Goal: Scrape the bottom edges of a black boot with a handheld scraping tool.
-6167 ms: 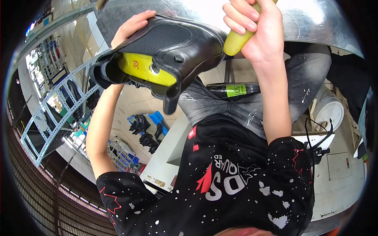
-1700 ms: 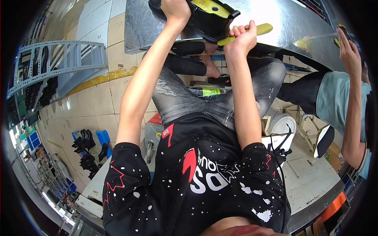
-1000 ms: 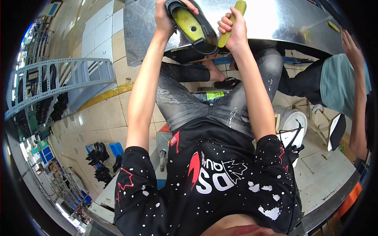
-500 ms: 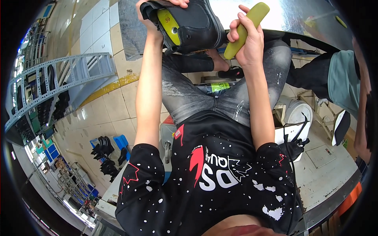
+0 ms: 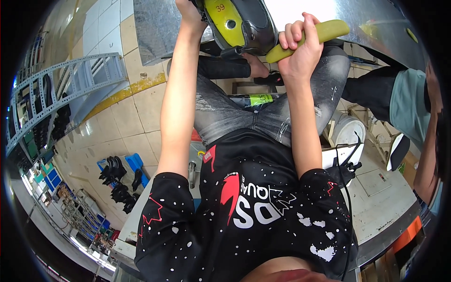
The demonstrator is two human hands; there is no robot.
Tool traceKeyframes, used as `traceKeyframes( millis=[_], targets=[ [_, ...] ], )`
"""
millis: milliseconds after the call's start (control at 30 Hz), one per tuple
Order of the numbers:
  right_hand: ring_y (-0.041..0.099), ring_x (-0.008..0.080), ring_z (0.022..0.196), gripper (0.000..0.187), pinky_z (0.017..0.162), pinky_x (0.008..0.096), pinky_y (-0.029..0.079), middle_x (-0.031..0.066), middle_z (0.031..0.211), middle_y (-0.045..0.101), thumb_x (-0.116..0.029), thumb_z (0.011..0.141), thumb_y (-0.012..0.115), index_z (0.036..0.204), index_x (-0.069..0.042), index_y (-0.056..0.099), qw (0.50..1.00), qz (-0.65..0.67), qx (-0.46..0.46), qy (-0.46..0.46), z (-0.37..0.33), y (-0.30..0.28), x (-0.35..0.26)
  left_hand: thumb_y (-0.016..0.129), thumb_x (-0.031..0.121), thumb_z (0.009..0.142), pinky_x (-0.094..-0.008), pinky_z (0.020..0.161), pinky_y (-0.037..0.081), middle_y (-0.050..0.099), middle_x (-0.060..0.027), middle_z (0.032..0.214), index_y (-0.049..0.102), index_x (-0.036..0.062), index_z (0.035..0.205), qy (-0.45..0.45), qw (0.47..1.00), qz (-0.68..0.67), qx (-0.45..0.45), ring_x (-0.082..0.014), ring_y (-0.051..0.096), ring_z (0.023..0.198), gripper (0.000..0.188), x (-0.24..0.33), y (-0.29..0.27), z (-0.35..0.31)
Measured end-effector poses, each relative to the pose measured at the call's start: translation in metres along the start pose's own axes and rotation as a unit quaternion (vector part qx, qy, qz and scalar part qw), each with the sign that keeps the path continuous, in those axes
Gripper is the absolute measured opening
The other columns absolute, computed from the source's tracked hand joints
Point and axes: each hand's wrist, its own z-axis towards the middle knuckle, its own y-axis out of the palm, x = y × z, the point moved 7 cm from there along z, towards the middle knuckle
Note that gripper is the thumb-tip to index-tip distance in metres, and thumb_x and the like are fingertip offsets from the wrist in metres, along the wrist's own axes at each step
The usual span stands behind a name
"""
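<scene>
- While the person sits with both forearms reaching forward, I see a black shoe (image 5: 258, 28) at the near edge of the metal table (image 5: 155, 40), its opening turned toward us.
- Inside it lies a yellow-green insole (image 5: 221, 30) with a dark round hole.
- The left hand (image 5: 191, 18) is at the shoe's left side; its fingers are hidden or cut off, so I can't tell how they are set.
- The right hand (image 5: 300, 51) has its fingers curled around a yellow-green bar (image 5: 334, 30), which slants across the palm.
- The bar's lower end is right by the shoe; whether the two touch, I can't tell.
- Between the thighs sits a dark object with a bright green label (image 5: 260, 99).
- To the right, a co-worker in a teal shirt (image 5: 408, 101) is partly in view.
- Over on the left stand a metal rack (image 5: 56, 107) and, nearer, a blue tray (image 5: 135, 162) beside some black pieces (image 5: 112, 171).
</scene>
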Motion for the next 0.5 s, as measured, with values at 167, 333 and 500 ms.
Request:
traceKeyframes(
  millis=[167, 333, 500],
  targets=[
    [0.032, 0.0075, 0.049, 0.028, 0.046, 0.0252, 0.030, -0.0034, 0.061, 0.034, -0.031, 0.106, 0.052, 0.090, -0.009, 0.047, 0.996, -0.046, 0.079, -0.008, -0.001, 0.009, -0.003, 0.023, 0.042, 0.101, -0.0428, 0.087, 0.048, 0.066, -0.0218, 0.076, 0.063, -0.0038, 0.074, -0.010, 1.000, -0.022, 0.001, -0.0328, 0.061, 0.081, 0.067, -0.001, -0.002, -0.002],
    [0.032, 0.0072, 0.050, 0.030, 0.046, 0.0246, 0.030, -0.0036, 0.061, 0.034, -0.033, 0.106, 0.052, 0.089, -0.010, 0.045, 0.996, -0.053, 0.075, 0.002, 0.003, 0.004, -0.003, 0.029, 0.041, 0.099, -0.0421, 0.085, 0.048, 0.066, -0.0208, 0.073, 0.065, -0.0032, 0.074, 0.004, 1.000, -0.016, -0.017, -0.0317, 0.061, 0.077, 0.063, 0.000, 0.001, -0.002],
    [0.032, 0.0067, 0.050, 0.030, 0.046, 0.0243, 0.029, -0.0039, 0.061, 0.034, -0.034, 0.106, 0.053, 0.089, -0.010, 0.045, 0.996, -0.066, 0.066, 0.005, 0.009, 0.016, -0.005, 0.028, 0.039, 0.099, -0.0414, 0.083, 0.049, 0.067, -0.0194, 0.073, 0.068, -0.0032, 0.076, 0.032, 0.999, -0.018, -0.020, -0.0302, 0.061, 0.075, 0.063, 0.009, -0.005, -0.010]
  ],
)
